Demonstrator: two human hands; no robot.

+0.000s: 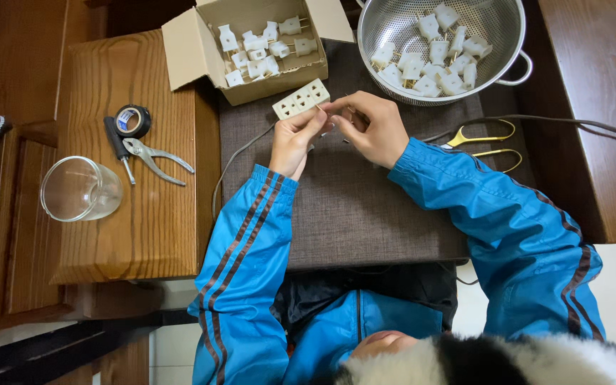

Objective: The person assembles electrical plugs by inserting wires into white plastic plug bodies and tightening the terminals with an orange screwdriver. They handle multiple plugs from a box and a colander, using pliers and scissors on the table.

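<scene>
My left hand point(292, 141) holds a cream multi-outlet socket block point(301, 98) by its lower edge, above a grey-brown mat point(344, 214). My right hand point(371, 128) is closed right beside the block's right end. Its fingertips pinch a small plug with brass prongs point(338, 108), mostly hidden by the fingers. A thin grey wire point(233, 160) runs from under my left hand down the mat's left edge. Both arms wear blue sleeves with dark stripes.
An open cardboard box point(201, 50) holds several white plugs; a metal colander point(386, 21) at the back right holds more. Gold-handled scissors point(483, 141) and a black cable point(579, 127) lie right. On the wooden stand lie a tape roll point(133, 120), screwdriver point(117, 142), pliers point(155, 158) and a glass jar point(80, 189).
</scene>
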